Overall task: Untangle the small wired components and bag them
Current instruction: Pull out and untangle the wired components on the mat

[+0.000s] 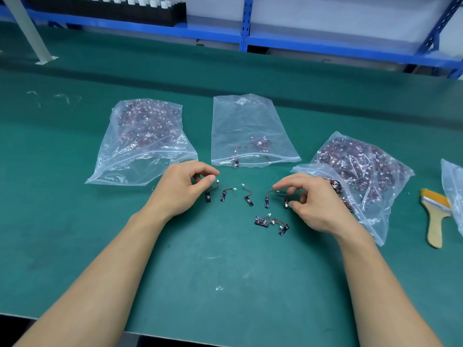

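Observation:
Several small wired components, black strips with red-black leads and white plugs, lie separated in a row on the green mat: [208, 196], [223, 195], [248, 199], [267, 202]. A tangled cluster of them [269, 221] lies just in front of the row. My left hand [180, 189] hovers with loosely curled fingers, its thumb tip beside the leftmost component's white plug. My right hand [318, 206] touches the fourth component's lead with its index finger. Its thumb rests against another component [285, 203]. A nearly empty zip bag [250, 121] holding several components lies behind the row.
A full bag of components [142, 136] lies at the back left and another, mouth open, [363, 171] beside my right hand. A yellow-bristled brush [434, 216] and a further bag's edge [453, 191] sit at the far right. Blue shelving [213, 31] runs behind the table.

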The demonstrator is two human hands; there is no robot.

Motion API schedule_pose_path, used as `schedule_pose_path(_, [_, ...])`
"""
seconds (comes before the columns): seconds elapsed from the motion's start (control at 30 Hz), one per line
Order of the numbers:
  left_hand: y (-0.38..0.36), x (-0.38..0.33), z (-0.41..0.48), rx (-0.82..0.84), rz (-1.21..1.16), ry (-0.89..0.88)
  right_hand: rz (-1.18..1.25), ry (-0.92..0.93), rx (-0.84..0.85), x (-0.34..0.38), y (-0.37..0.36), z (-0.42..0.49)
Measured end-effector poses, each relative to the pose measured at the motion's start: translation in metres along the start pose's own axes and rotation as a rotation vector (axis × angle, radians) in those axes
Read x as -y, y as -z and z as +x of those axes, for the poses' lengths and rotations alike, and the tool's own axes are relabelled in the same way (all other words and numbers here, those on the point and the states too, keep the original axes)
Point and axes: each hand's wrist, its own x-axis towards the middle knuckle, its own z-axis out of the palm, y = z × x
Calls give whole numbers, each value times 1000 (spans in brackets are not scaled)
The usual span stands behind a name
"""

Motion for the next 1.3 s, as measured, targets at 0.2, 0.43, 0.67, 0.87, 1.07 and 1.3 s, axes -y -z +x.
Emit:
schedule_pose_path(0.2, [0,1,1,-7,1,2,72,71,-119,9,1,-2])
schedule_pose_path(0.43, [-1,-1,0,-9,-15,5,-196,230,113,35,-3,-13])
schedule_pose_path(0.67, [-2,-5,-1,-15,-42,-26,-404,150,252,51,-14,-14])
schedule_pose_path(0.87, [-1,-5,-2,-9,-43,-43,-73,151,179,70,-42,-20])
schedule_pose_path(1.07, [1,-5,-2,-4,-54,-31,376,19,139,85,-60,-18])
schedule_pose_path(1.3, [5,-10,-11,80,-173,-19,682,-67,-10,79,-64,-16])
